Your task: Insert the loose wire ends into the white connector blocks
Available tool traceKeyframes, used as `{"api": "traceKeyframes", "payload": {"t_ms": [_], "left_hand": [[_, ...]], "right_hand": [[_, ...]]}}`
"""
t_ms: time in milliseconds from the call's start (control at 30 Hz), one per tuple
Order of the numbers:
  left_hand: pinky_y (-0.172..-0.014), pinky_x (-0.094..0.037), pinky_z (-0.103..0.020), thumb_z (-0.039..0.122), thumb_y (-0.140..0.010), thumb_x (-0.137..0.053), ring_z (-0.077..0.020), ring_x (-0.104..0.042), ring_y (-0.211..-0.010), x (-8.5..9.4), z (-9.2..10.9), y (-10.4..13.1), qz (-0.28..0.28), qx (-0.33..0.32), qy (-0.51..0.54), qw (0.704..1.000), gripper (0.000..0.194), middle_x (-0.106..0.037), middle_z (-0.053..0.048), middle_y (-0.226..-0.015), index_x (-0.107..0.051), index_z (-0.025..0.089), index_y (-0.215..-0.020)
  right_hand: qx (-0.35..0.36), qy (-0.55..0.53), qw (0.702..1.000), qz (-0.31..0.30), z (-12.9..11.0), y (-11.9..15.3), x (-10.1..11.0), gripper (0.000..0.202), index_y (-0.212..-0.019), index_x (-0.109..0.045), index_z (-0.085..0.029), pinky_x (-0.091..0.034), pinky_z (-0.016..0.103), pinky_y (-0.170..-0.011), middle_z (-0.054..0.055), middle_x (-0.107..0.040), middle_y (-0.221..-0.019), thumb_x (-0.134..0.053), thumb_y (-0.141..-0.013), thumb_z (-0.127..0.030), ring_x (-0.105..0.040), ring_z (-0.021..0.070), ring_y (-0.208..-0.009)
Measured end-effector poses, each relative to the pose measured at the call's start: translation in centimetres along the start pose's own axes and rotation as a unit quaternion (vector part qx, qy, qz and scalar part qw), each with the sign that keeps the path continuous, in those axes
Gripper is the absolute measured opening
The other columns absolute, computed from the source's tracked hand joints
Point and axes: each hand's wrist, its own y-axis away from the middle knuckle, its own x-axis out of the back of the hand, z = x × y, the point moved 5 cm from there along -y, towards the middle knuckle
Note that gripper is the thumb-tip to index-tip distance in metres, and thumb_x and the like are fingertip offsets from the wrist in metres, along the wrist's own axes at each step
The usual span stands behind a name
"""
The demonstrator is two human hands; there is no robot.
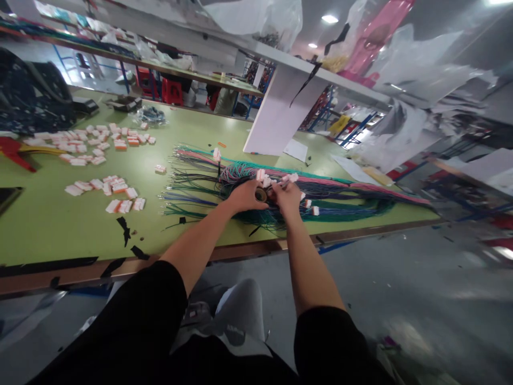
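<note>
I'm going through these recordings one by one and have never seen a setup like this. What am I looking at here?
There is no machine: these are a person's own bare hands. The single picture comes from a camera worn on the head, looking forward and down, so the black-sleeved arms reach away from you.

On the green table lies a long bundle of colored wires. Small white-and-orange blocks are spread to the left, near a red-and-yellow hand tool.

The left hand holds a brownish ring, perhaps a tape roll. The right hand is close beside it over the wires; its exact grip is unclear.
</note>
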Motion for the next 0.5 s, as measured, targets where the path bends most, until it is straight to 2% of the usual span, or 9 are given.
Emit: {"api": "traceKeyframes", "payload": {"t_ms": [67,133,200,300,400,500], "left_hand": [[-0.082,-0.046,-0.032,0.031,-0.055,-0.077,-0.0222,-0.059,-0.090,-0.8,0.4,0.0,-0.026,-0.006,-0.008,1.000,0.041,-0.064,-0.007,-0.093,-0.062,0.012,-0.089],[-0.073,-0.047,-0.028,0.026,-0.066,-0.069,-0.0172,-0.060,-0.077,-1.4,0.3,0.0,-0.059,0.020,0.042,0.997,0.020,-0.062,-0.003,-0.077,-0.061,0.012,-0.078],[-0.062,-0.046,-0.025,0.018,-0.074,-0.059,-0.0118,-0.056,-0.060,-1.7,-0.2,-0.1,-0.066,0.062,0.091,0.992,0.009,-0.057,0.001,-0.065,-0.059,0.012,-0.079],[-0.053,-0.042,-0.021,0.015,-0.074,-0.060,-0.0082,-0.049,-0.049,-1.3,-0.8,-0.2,-0.022,0.087,0.112,0.990,0.019,-0.052,0.005,-0.061,-0.057,0.010,-0.092],[-0.053,-0.040,-0.020,0.021,-0.073,-0.064,-0.0087,-0.049,-0.050,-0.9,-0.8,-0.1,0.012,0.070,0.060,0.996,0.015,-0.054,0.004,-0.060,-0.061,0.010,-0.083],[-0.057,-0.041,-0.021,0.021,-0.079,-0.057,-0.0112,-0.053,-0.056,-0.5,-0.7,0.0,0.028,0.062,0.001,0.998,0.014,-0.059,0.000,-0.061,-0.064,0.010,-0.075]], "right_hand": [[0.021,0.061,0.998,0.006,-0.8,-0.3,0.6,0.018,-0.073,-0.064,-0.015,-0.043,0.031,-0.066,0.010,-0.069,-0.074,-0.053,-0.074,-0.029,-0.063,0.0224,-0.073],[0.054,0.106,0.993,-0.016,-1.7,-0.3,1.1,0.014,-0.073,-0.062,-0.016,-0.040,0.030,-0.063,0.008,-0.068,-0.074,-0.056,-0.072,-0.029,-0.060,0.0212,-0.071],[0.083,0.105,0.990,-0.047,-2.4,0.0,1.4,0.015,-0.068,-0.059,-0.018,-0.037,0.028,-0.058,0.006,-0.065,-0.070,-0.058,-0.070,-0.033,-0.057,0.0191,-0.065],[0.104,0.072,0.990,-0.055,-3.2,0.7,1.5,0.023,-0.059,-0.052,-0.020,-0.034,0.028,-0.056,0.003,-0.061,-0.063,-0.060,-0.068,-0.039,-0.052,0.0166,-0.061],[0.106,0.034,0.993,-0.038,-3.4,1.5,1.1,0.026,-0.056,-0.050,-0.020,-0.035,0.028,-0.057,0.001,-0.058,-0.061,-0.062,-0.067,-0.040,-0.051,0.0161,-0.061],[0.127,-0.039,0.990,-0.052,-3.2,2.3,0.5,0.021,-0.069,-0.058,-0.019,-0.039,0.028,-0.061,0.002,-0.061,-0.067,-0.057,-0.072,-0.040,-0.054,0.0166,-0.064]]}}
